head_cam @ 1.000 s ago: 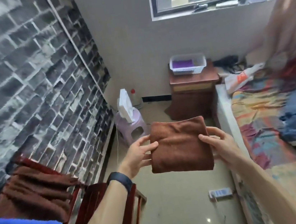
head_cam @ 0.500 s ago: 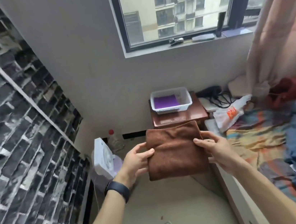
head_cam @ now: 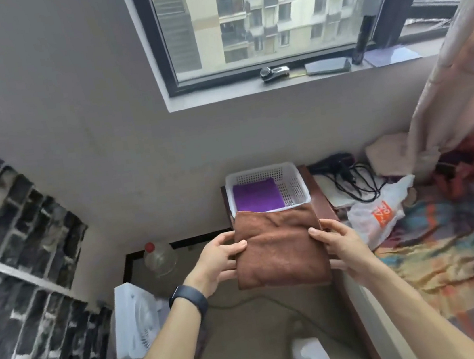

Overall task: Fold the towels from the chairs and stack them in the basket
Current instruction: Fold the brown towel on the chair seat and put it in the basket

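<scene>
Held folded brown terry-cloth towel [head_cam: 281, 248] flat at centre frame, far edge overlapping near rim of white perforated plastic basket [head_cam: 292, 184] just above it in the picture. Pinched towel's left side w/ left hand [head_cam: 219, 260], thumb on top, fingers curled under; gripped right side same way w/ right hand [head_cam: 344, 246]. Noted folded purple towel [head_cam: 257, 196] already lying in basket's left part, and basket on dark wooden cabinet [head_cam: 319, 195]. Judged placing step close. Could snag far edge on rim if lowered too early, popping fold open. Could shove light basket back twd wall if pushed fwd against rim. Could land skewed, half on purple towel, half on bare bottom at right, giving lopsided stack. Could spill layers if one grip let go first.
</scene>
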The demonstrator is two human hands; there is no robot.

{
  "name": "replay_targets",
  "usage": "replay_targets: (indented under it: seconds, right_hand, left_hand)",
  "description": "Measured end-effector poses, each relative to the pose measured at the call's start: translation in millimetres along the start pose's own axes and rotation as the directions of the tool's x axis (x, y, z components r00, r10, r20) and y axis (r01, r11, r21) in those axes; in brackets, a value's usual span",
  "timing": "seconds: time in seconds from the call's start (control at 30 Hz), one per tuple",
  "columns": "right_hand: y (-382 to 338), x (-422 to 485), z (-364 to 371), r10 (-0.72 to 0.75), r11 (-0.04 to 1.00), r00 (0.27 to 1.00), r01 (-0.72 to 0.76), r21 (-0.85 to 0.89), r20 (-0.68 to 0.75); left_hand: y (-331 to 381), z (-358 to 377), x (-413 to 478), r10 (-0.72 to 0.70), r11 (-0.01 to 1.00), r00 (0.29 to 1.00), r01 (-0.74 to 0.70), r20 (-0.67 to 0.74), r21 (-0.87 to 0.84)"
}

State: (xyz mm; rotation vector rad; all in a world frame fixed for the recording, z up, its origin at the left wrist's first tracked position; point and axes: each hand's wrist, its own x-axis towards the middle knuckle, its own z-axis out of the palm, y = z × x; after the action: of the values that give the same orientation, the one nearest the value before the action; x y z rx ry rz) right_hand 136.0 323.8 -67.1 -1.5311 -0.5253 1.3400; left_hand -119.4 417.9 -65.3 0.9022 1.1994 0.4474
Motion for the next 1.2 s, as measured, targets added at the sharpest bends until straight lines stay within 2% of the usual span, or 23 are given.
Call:
replay_targets:
  seconds: [0.37,0.67,0.77,0.93,1.2]
  right_hand:
    - [-39.8,204.2,8.3,0.182,0.981,0.981,-0.177,-0.080,0.061]
    - [-33.0,327.6,9.1,0.287,0.937,0.956,-0.292,-0.192,-0.053]
    - [-23.9,363.3,12.6,0.306,0.928,0.948,-0.317,-0.196,-0.083]
    - [0.0,415.0,31.4,0.350,0.902,0.932,-0.362,-0.235,-0.095]
    - [33.4,452.9,38.6,0.348,0.863,0.913,-0.401,-0.308,-0.214]
  left_hand:
    - [55.6,-3.4,170.7,-0.187,0.982,0.971,0.189,-0.148,0.003]
    - [57.7,3.7,299.8,-0.325,0.940,0.900,0.342,-0.289,0.008]
    - [55.5,2.6,338.6,-0.253,0.926,0.900,0.332,-0.355,0.181]
    - [48.9,-13.1,380.8,-0.202,0.838,0.880,0.383,-0.430,0.389]
    - [45.2,-26.3,413.8,-0.089,0.638,0.900,0.381,-0.427,0.669]
